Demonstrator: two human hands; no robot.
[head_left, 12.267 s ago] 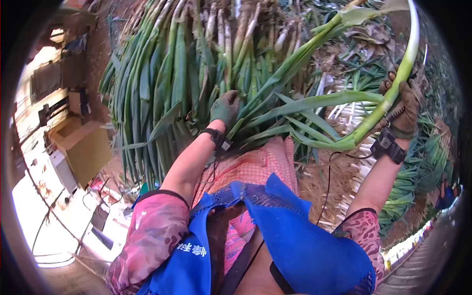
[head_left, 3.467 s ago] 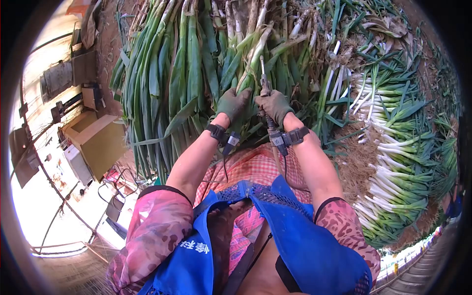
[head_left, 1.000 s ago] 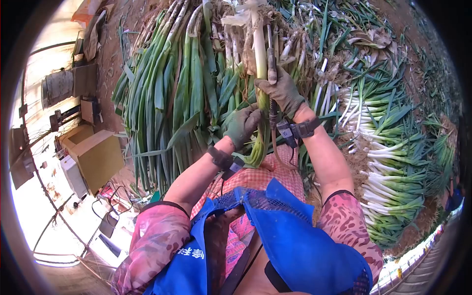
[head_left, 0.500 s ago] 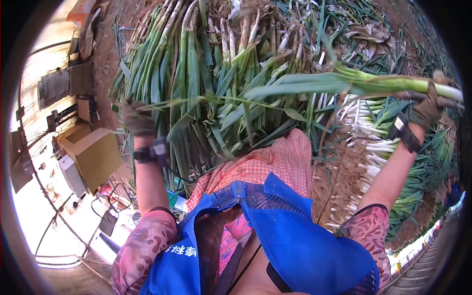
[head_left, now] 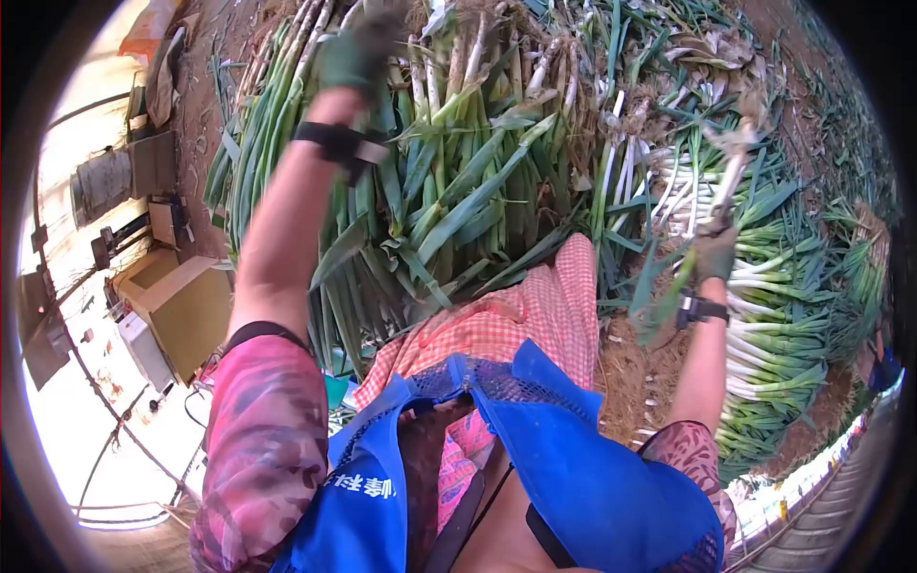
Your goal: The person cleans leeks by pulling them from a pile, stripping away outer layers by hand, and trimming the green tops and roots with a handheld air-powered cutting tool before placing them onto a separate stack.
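My right hand (head_left: 714, 253), in a dark glove, is closed round a long green onion (head_left: 734, 177). Its white stalk and roots point up and away, and blurred green leaves trail below the hand. Beneath it lies a row of cleaned green onions (head_left: 764, 315) with bright white stalks. My left hand (head_left: 358, 57), also gloved, is over the far part of a big heap of uncleaned green onions (head_left: 420, 181). Motion blurs its fingers, so whether it holds anything cannot be made out.
A checked cloth (head_left: 497, 315) covers my lap beside the heap. An open cardboard box (head_left: 186, 310) stands at the left. Loose leaves and peelings (head_left: 716, 53) litter the ground at the far right, and brown roots (head_left: 626, 372) lie near my right forearm.
My left hand has swung forward over the heap, and the thin leaf strip it pulled is out of sight. My right hand has moved left and nearer, turning the green onion from sideways to upward.
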